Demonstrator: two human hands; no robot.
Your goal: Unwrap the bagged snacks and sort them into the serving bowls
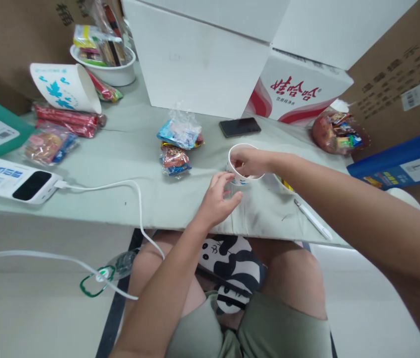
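A white paper cup (234, 176) with blue print stands on the cloth-covered table. My right hand (247, 161) reaches down into it from the right; its fingers look curled, and the rim and wall hide their tips and whatever they hold. Beside the cup's near left wall is my left hand (218, 200), fingers apart and holding nothing, the fingertips at or very close to the wall. To the left lie small wrapped snacks, a blue packet (180, 132) and a brown packet (175, 158). Behind the cup rests a dark phone (240, 127). Part of a yellow wrapper (286, 184) shows under my right forearm.
A white utility knife (313, 219) lies near the table's front edge. White boxes (195, 59) stand behind. At left are a tipped paper cup (64, 88), a white bowl (120, 74) of snacks and a power bank (12, 179) with a cable. A blue bottle (396, 159) is at right.
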